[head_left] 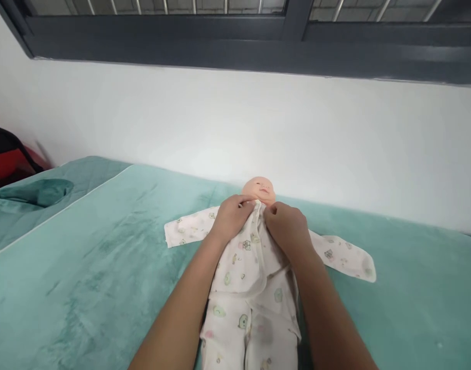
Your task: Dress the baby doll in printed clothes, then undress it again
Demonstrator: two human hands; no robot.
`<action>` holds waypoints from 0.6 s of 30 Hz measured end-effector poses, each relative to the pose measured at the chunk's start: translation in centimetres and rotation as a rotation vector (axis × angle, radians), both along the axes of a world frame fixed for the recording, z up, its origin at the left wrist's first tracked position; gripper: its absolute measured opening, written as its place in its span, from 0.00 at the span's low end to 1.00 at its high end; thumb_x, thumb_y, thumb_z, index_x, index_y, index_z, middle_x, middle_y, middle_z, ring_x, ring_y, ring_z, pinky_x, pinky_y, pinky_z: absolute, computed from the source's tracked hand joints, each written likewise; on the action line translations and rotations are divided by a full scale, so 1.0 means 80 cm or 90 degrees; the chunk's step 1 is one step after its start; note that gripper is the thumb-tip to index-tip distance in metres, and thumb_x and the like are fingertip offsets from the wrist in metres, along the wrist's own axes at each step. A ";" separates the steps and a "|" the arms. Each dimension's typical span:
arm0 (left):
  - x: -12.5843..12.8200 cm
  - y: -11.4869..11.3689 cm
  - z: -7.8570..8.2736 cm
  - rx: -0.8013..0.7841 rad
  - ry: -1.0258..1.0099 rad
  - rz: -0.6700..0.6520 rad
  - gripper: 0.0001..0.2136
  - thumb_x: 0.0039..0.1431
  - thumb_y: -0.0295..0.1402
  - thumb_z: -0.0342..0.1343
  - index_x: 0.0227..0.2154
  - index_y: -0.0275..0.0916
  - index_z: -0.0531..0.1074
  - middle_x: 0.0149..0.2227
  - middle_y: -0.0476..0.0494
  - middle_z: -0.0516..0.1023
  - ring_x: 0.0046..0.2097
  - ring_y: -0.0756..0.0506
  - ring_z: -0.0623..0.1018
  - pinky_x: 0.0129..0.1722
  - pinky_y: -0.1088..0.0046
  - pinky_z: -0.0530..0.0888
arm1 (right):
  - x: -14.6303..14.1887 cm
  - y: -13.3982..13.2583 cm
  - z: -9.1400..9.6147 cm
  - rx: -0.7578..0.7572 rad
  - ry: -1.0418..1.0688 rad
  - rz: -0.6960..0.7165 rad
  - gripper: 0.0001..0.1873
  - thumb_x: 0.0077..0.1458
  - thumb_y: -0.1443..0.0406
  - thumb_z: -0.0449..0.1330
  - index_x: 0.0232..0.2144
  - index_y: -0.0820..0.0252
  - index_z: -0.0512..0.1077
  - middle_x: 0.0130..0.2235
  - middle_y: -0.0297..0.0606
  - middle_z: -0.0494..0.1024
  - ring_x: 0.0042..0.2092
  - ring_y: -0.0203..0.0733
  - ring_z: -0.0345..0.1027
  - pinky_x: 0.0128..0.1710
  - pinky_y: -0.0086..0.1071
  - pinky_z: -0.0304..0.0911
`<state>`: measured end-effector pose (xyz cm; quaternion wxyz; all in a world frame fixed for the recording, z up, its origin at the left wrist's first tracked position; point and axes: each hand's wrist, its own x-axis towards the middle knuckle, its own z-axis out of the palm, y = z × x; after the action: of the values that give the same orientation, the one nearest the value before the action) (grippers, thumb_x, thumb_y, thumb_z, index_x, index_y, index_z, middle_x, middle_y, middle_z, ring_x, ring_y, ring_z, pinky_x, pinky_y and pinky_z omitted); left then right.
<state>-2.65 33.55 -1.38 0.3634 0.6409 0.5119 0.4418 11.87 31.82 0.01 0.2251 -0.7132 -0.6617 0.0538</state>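
Head, romper point(251, 267) seemingly between left hand point(231, 218), right hand point(287, 231)

Bedroom: teal-blanketed bed point(104, 246) under window point(258, 31)

Baby doll point(259, 188) supine on teal blanket point(104, 246), wearing white printed romper point(251, 288), sleeves spread flat, front gathered at neck

We see a doll point(259, 189) with a smooth, slightly glossy plastic head, dressed in a soft matt cotton-like sleepsuit point(251, 277) printed with small animals. Under it lies a plush, velvety teal blanket point(85, 267). The wall point(258, 118) looks matt and smooth.
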 end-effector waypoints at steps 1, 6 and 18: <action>0.000 0.001 0.000 -0.010 0.011 -0.010 0.11 0.59 0.39 0.55 0.39 0.45 0.81 0.39 0.47 0.82 0.40 0.44 0.77 0.44 0.69 0.72 | 0.002 0.000 -0.003 0.010 0.038 -0.007 0.16 0.58 0.62 0.50 0.19 0.56 0.66 0.23 0.39 0.72 0.25 0.40 0.57 0.29 0.35 0.47; 0.002 0.009 0.003 -0.046 0.053 -0.033 0.13 0.58 0.41 0.56 0.40 0.45 0.81 0.37 0.49 0.81 0.38 0.46 0.76 0.42 0.70 0.70 | 0.000 -0.001 -0.005 0.102 0.186 -0.041 0.17 0.59 0.58 0.51 0.22 0.56 0.69 0.27 0.39 0.77 0.27 0.40 0.60 0.31 0.34 0.50; 0.012 0.008 0.010 0.064 0.122 0.011 0.09 0.59 0.32 0.51 0.26 0.40 0.74 0.37 0.45 0.80 0.40 0.45 0.76 0.40 0.70 0.70 | -0.012 -0.002 -0.003 0.088 0.321 -0.043 0.14 0.55 0.56 0.56 0.25 0.57 0.73 0.28 0.36 0.78 0.31 0.41 0.66 0.34 0.33 0.55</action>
<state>-1.67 34.23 -0.59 0.2761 0.6936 0.5266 0.4066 10.91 31.67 -0.21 0.4329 -0.6820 -0.5623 0.1767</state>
